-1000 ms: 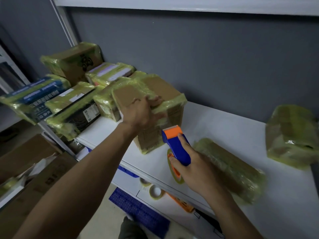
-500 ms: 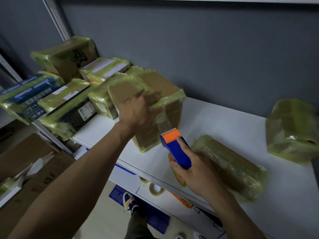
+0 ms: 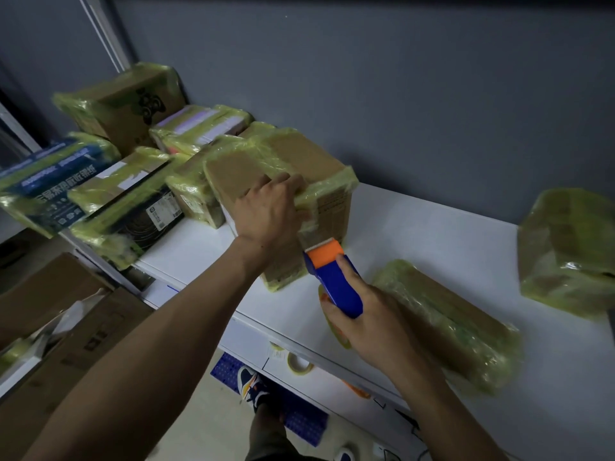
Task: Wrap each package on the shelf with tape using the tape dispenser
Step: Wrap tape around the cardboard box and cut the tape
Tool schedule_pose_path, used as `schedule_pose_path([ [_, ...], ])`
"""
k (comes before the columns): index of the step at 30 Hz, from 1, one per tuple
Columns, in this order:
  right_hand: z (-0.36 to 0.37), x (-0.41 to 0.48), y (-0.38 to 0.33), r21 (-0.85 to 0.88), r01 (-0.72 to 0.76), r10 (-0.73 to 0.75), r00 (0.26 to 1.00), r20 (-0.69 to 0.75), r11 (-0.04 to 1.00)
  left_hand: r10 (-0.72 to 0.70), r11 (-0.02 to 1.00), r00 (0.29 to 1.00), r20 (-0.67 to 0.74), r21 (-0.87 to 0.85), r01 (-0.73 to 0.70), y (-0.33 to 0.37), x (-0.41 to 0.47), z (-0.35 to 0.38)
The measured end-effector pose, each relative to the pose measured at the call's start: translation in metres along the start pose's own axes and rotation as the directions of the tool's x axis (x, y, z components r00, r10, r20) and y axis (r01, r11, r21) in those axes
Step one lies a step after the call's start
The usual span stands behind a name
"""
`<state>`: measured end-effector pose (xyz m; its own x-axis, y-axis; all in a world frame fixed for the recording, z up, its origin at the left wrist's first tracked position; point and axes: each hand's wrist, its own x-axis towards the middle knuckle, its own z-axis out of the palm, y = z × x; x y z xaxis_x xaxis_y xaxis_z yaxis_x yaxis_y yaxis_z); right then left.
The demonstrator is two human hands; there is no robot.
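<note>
A brown cardboard package, partly wrapped in yellowish tape, stands on the white shelf. My left hand grips its near top edge, fingers curled over the top. My right hand holds the blue tape dispenser; its orange head touches the package's near side, and a strip of tape runs from it up the box. A flat wrapped package lies just right of my right hand. Another wrapped package sits at the far right.
Several tape-wrapped boxes crowd the shelf's left end, some overhanging the edge. Cardboard boxes stand below at left. A tape roll lies on the lower shelf. A blue mat and shoes are on the floor. A grey wall backs the shelf.
The dispenser has moved up against the package's near side, with tape stretched from it onto the box. My left hand keeps its hold on the box top.
</note>
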<state>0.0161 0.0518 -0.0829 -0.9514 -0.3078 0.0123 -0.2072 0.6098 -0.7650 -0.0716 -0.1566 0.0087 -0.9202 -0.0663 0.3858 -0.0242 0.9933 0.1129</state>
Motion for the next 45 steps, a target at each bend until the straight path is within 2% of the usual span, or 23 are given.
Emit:
schedule_pose_path([
  [4,-0.017,-0.016,0.005,0.060,-0.047,0.045,0.998,0.032,0.997,-0.014,1.000,1.000,0.003,-0.023,0.014,-0.003,0.002,-0.001],
  [8,-0.016,-0.027,0.010,0.034,-0.093,0.089,0.992,0.094,0.995,0.010,1.000,1.000,-0.007,-0.015,-0.010,-0.003,-0.001,-0.001],
  [14,-0.010,-0.003,0.003,-0.202,-0.048,0.070,0.992,0.107,0.978,0.122,0.985,0.992,0.007,0.120,-0.122,-0.008,-0.010,0.001],
  [20,0.002,0.028,-0.011,-0.180,-0.013,0.043,0.986,0.163,0.984,0.083,0.982,0.995,-0.045,0.175,-0.074,-0.004,-0.015,0.005],
  [27,-0.009,0.063,-0.029,-0.217,-0.051,0.104,0.965,0.240,0.975,0.061,0.980,0.994,-0.092,0.193,-0.043,-0.003,-0.014,0.009],
  [34,-0.015,0.081,-0.042,-0.247,-0.081,0.143,0.960,0.242,0.966,0.035,0.986,0.999,-0.007,0.165,-0.033,-0.002,-0.012,0.010],
  [37,-0.019,0.084,-0.050,-0.304,-0.051,0.129,0.961,0.243,0.951,0.052,0.982,0.998,0.021,0.181,-0.055,-0.003,-0.007,0.005],
  [41,-0.010,0.076,-0.051,-0.463,0.018,0.100,0.968,0.230,0.886,0.070,0.976,0.997,0.025,0.205,-0.074,-0.005,-0.003,0.003],
  [43,0.000,0.067,-0.044,-0.435,0.006,0.111,0.964,0.241,0.900,0.077,0.977,0.997,0.025,0.200,-0.081,-0.008,-0.004,0.003],
  [45,0.004,0.060,-0.037,-0.335,-0.012,0.088,0.973,0.213,0.942,0.080,0.979,0.997,-0.004,0.187,-0.078,-0.012,-0.004,0.003],
])
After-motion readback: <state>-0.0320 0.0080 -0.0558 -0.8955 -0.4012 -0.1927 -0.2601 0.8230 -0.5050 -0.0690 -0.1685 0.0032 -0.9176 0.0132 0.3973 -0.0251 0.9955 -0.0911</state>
